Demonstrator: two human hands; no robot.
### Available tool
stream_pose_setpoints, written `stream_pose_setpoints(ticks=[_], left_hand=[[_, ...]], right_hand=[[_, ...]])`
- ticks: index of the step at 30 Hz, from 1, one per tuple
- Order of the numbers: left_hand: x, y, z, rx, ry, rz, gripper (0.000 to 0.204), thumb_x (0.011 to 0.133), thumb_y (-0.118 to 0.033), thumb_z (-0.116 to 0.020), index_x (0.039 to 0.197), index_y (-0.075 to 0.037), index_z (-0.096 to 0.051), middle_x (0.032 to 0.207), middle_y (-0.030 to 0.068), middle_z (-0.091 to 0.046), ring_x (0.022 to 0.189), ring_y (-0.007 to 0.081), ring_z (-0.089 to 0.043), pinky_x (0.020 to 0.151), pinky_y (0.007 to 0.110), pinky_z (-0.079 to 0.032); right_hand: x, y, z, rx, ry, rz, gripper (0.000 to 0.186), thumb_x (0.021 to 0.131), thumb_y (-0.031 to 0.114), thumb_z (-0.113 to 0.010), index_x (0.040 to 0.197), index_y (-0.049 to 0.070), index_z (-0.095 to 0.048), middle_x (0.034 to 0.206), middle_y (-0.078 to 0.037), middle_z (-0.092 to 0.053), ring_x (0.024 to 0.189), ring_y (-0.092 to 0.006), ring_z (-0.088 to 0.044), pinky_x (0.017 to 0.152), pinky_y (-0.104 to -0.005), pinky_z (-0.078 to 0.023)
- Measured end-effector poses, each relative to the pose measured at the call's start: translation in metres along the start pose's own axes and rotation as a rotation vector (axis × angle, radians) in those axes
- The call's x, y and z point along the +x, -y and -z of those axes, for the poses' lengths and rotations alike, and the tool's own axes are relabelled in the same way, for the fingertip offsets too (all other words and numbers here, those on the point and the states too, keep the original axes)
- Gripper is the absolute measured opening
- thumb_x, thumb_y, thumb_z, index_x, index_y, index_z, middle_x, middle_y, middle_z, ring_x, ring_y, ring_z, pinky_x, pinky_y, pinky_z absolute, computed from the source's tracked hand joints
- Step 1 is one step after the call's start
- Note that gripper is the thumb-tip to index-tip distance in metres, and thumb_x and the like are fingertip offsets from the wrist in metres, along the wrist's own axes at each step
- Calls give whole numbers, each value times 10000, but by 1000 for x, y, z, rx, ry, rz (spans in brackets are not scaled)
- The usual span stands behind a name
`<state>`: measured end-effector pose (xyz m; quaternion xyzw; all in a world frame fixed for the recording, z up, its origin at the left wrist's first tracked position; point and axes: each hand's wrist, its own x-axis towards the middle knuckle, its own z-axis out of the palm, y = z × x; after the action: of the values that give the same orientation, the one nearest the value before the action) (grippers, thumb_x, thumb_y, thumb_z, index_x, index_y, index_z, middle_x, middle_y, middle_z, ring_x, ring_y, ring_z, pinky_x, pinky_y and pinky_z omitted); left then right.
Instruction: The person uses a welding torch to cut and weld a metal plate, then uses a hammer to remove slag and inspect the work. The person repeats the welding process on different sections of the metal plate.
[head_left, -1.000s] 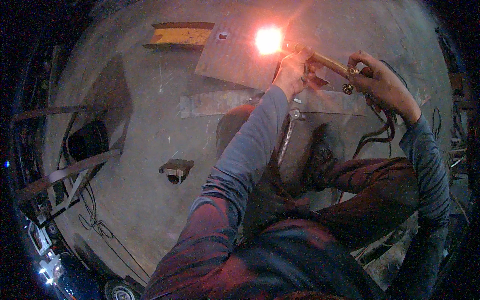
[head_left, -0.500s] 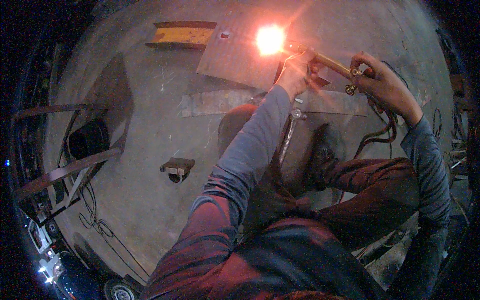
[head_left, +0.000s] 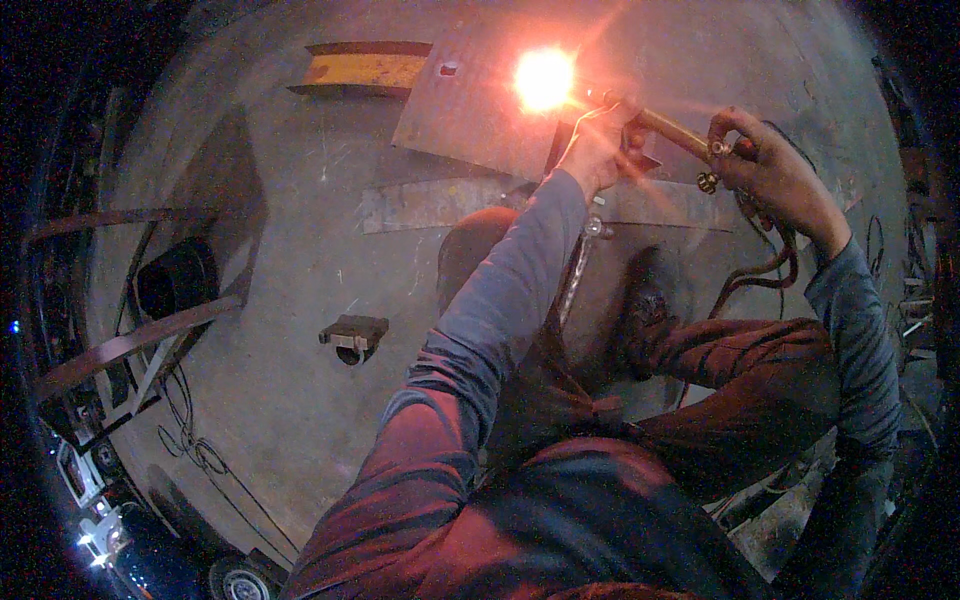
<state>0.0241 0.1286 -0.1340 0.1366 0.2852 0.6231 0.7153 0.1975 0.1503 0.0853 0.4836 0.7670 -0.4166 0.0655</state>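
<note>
Concrete floor (head_left: 290, 210) runs out to a dark rim all round, with a metal frame (head_left: 120, 352) standing toward its left edge. On the floor's far side lies a plate (head_left: 470, 125); a yellow beam (head_left: 365, 70) meets its left edge, perhaps as a prop, though the overlap hides whether it bears weight. Along the plate's near edge lies a strip (head_left: 420, 207).

A brass torch (head_left: 672, 130) slants in from the right, its front end at the plate's right edge, where a white glare (head_left: 545, 80) hides the tip. The left hand (head_left: 600, 152) has its fingers closed round the front of the torch, seemingly to steady the end nearest the glare. The right hand (head_left: 768, 165) holds the rear end, forefinger and thumb curled narrow about the fittings, probably to have the knob (head_left: 708, 183) within reach; whether they press on it, I cannot tell.

Hoses (head_left: 750, 275) drop from below the right hand toward the floor, out to the right, which likely leaves the plate free of them. Nearer, a boot (head_left: 648, 305) is planted on the floor.
</note>
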Motion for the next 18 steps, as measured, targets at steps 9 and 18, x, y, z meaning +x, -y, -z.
stream_pose_setpoints(ticks=[9, 18], left_hand=[[16, 11, 31, 130, 36, -132, 251, 971, -318, -673, 961, -69, -647, 717, 44, -583, 580, 170, -547, 500, 397, -517], [10, -2, 12, -115, -90, 17, 253, 969, -295, -675, 1035, -54, -628, 776, 77, -647, 586, 184, -599, 501, 377, -544]], right_hand=[[2, 12, -5, 16, 29, 15, 194, 990, 146, -608, 1164, 137, -523, 853, -23, -623, 634, -59, -496, 497, -236, -362], [11, -12, -4, 12, 14, 88, 159, 986, 175, -627, 1110, 129, -538, 858, -25, -633, 702, -67, -521, 566, -238, -381]])
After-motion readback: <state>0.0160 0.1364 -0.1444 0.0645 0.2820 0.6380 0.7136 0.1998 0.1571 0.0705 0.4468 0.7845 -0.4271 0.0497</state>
